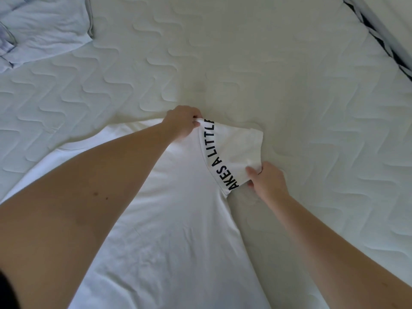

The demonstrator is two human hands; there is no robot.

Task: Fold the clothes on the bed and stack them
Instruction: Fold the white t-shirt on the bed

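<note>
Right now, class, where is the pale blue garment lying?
In the head view, the blue garment lies at the top left corner on the mattress, apart from the white T-shirt.

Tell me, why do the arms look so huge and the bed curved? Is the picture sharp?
Head view: a wide-angle lens swells the near forearms and bends the mattress edge at top right; light is soft and even, with faint shadow under the sleeve; the shirt lettering reads crisply, while the blue garment at top left looks slightly soft.
</note>
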